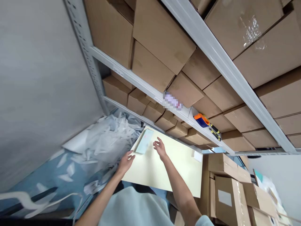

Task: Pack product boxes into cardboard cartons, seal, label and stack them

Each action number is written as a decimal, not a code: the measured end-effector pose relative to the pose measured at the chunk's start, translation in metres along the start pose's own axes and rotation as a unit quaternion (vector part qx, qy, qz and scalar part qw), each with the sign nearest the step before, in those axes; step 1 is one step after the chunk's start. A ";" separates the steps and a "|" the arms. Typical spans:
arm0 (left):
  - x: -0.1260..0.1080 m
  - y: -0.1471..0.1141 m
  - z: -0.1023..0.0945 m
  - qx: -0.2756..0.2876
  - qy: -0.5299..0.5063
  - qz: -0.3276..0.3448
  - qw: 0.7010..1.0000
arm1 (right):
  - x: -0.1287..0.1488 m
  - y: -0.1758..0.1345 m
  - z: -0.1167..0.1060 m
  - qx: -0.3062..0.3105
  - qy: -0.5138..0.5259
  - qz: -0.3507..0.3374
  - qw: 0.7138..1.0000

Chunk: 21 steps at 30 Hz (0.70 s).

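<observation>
Head view: one flat lt-blue pack [144, 142] lies on the counter [181, 160], a pale-yellow top, at its L end, nr the far L corner. L hand [127, 161]: empty, thumb & fingers apart, half curled, positioned at the near L corner of the pack; contact w/ pack cannot be confirmed. R hand [161, 149]: empty, fingers spread & slightly bent, above the counter, just beside the R edge of the pack. Pack sits btwn the two hands. A small white item [198, 156] is at the far R corner of the counter, well apart from both hands.

Surroundings: metal shelf rack [141, 85] stands behind the counter, loaded w/ brown boxes [150, 67]. An orange-&-blue tool [201, 120] and yellow-&-black tools [215, 135] rest at the front edge of one shelf. L of counter: heap of crumpled white wrap [110, 128], w/ loose scraps on the blue floor [54, 172]. R of counter: stacked cartons [235, 197], one w/ a white label [225, 198]. Lower L: white cable [63, 198]. Gray wall [42, 62] at far L. Lt-blue shirt [134, 207] of the person at bottom ctr
</observation>
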<state>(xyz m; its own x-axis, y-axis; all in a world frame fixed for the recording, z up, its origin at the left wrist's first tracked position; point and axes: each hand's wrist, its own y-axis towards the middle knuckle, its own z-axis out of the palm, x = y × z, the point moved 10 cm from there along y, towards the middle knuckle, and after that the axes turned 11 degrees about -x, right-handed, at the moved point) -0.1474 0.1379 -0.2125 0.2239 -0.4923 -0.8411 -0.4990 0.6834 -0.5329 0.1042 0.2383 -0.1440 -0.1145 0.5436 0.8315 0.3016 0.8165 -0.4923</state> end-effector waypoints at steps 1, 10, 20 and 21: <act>-0.005 -0.005 -0.006 -0.014 -0.006 0.010 1.000 | 0.003 -0.007 -0.006 0.008 0.008 -0.010 1.000; -0.045 -0.093 -0.091 -0.164 -0.078 0.097 0.979 | 0.041 -0.062 -0.036 0.179 0.006 -0.102 0.979; -0.015 -0.278 -0.217 -0.384 -0.138 0.117 0.905 | 0.024 -0.158 0.013 0.448 -0.054 -0.125 0.884; -0.011 -0.298 -0.228 -0.401 -0.144 0.116 0.897 | 0.020 -0.177 0.024 0.477 -0.057 -0.122 0.869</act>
<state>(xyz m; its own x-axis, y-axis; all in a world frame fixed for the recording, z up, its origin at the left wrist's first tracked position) -0.1917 -0.1829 -0.0236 0.1857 -0.1485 -0.9713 -0.9761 0.0858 -0.1997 0.0261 0.1097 -0.0463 -0.1748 0.3038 0.9366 -0.6592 0.6705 -0.3405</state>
